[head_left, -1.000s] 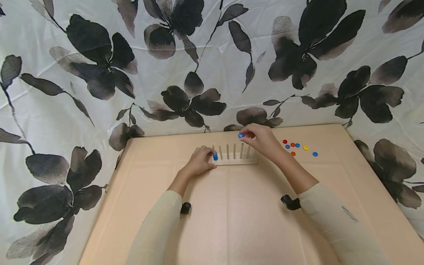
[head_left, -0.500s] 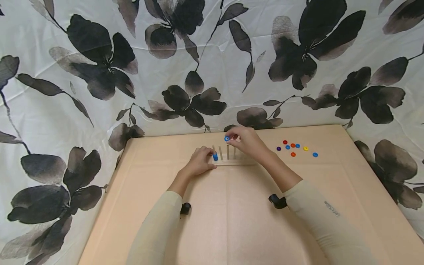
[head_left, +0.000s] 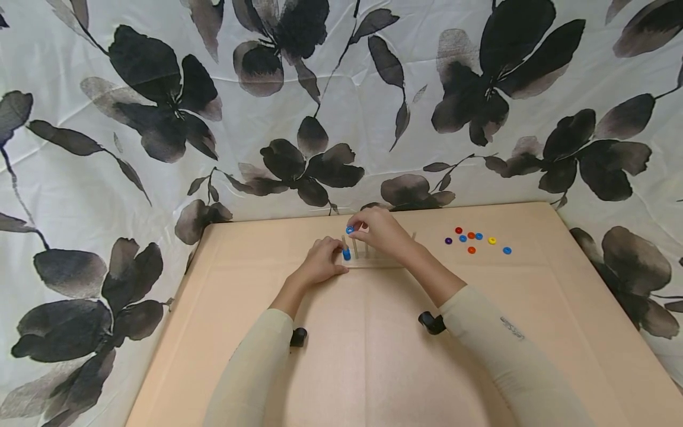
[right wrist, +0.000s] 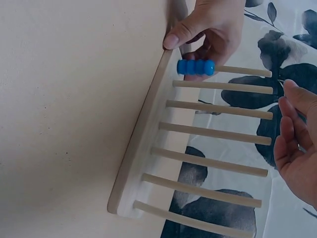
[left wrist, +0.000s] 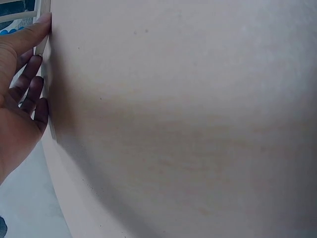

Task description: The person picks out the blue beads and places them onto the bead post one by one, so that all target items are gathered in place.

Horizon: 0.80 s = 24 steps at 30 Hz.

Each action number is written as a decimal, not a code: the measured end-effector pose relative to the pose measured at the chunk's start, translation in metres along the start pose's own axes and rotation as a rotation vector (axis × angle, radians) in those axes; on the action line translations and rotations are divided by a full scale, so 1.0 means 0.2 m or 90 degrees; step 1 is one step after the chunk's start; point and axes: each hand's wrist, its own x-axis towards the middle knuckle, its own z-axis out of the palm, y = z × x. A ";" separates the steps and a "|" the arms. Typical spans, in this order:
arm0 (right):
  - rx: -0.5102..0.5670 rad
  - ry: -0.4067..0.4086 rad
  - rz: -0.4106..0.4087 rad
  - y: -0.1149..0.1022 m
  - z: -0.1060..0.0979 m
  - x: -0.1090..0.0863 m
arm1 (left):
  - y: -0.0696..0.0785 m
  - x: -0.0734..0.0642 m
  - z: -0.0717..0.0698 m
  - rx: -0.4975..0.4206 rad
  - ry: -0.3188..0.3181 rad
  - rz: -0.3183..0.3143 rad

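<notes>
A wooden peg rack [right wrist: 132, 134] stands on the table, with a row of several upright pegs. Blue rings [right wrist: 196, 67] are stacked on its leftmost peg, low against the base. My left hand [head_left: 320, 260] grips the rack's left end, thumb on the front edge and fingers on the far side. In the head view my right hand [head_left: 377, 232] pinches another blue ring [head_left: 349, 229] just above that leftmost peg. The right wrist view shows the right hand's fingertips near the peg tops, but the pinched ring is hidden there.
To the right of the rack lie loose rings: a purple ring [head_left: 448, 241], a red ring [head_left: 458, 230], a yellow ring [head_left: 492, 241], and several blue and orange ones. A floral cloth [head_left: 299, 107] hangs behind the far edge of the table [head_left: 368, 344].
My right hand has carried the blue ring leftward and slightly down, from over the rack's right part to above the leftmost peg. The purple ring has come into view. My left hand stays put.
</notes>
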 end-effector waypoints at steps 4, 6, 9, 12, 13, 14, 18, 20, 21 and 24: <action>-0.007 -0.024 0.013 -0.02 0.01 0.02 | 0.00 0.00 -0.01 -0.002 -0.002 0.000; -0.008 -0.029 0.014 -0.03 0.02 0.03 | 0.00 0.00 -0.01 -0.004 -0.005 0.000; -0.011 -0.035 0.008 -0.03 0.03 0.04 | 0.00 -0.01 -0.01 -0.007 -0.008 -0.001; -0.018 -0.041 -0.008 -0.04 0.03 0.05 | 0.00 0.00 -0.01 -0.007 -0.007 -0.002; -0.020 -0.044 -0.012 -0.04 0.04 0.05 | 0.00 0.00 -0.01 -0.005 -0.007 -0.001; -0.024 -0.046 -0.018 -0.04 0.04 0.05 | 0.00 0.00 -0.01 -0.003 -0.007 -0.001; -0.034 -0.048 -0.036 -0.03 0.06 0.06 | 0.00 0.00 0.00 0.004 -0.006 0.001; -0.045 -0.046 -0.042 -0.02 0.07 0.06 | 0.00 0.00 0.00 0.004 -0.004 0.001; -0.047 -0.045 -0.043 -0.02 0.08 0.06 | 0.00 0.00 0.00 0.004 -0.002 0.002; -0.061 -0.040 -0.046 -0.02 0.08 0.05 | 0.00 0.01 0.00 0.006 0.003 0.004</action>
